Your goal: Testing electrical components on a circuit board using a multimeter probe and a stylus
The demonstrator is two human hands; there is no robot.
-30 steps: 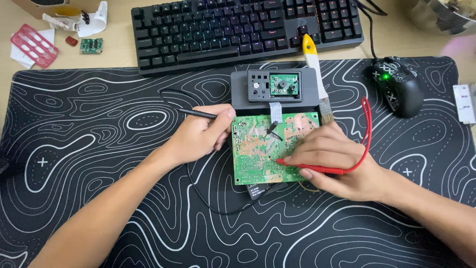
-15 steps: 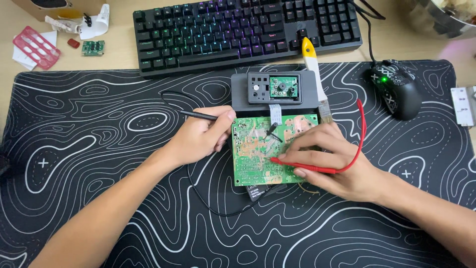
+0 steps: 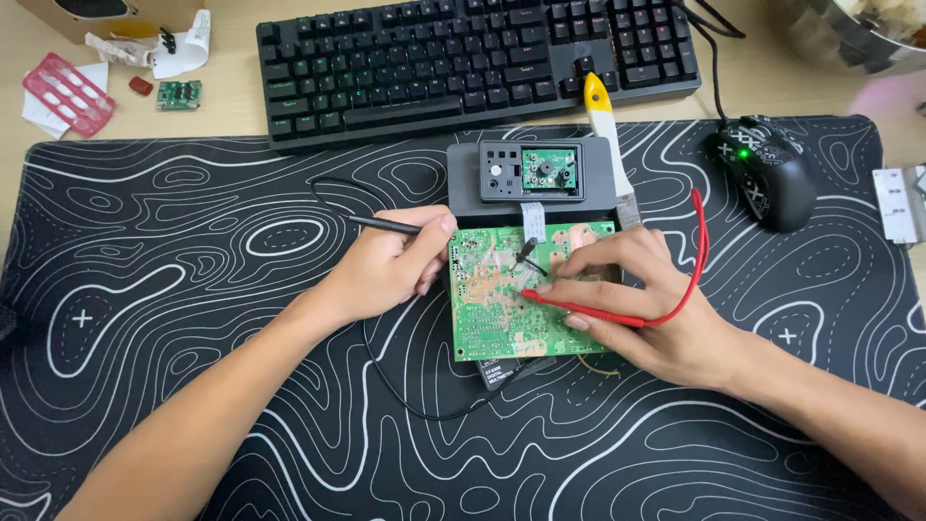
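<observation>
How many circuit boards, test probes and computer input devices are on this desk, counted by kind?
Green printed circuit boards: 2, large one under the hands, small one at top left
Test probes: 2, black, red
Input devices: 2, black keyboard, black mouse
Total: 6

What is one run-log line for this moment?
left hand: black probe | right hand: red probe on green circuit board | black mat

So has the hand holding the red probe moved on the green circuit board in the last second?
Barely: the right hand keeps the red probe on the green circuit board, below the grey box.
</observation>
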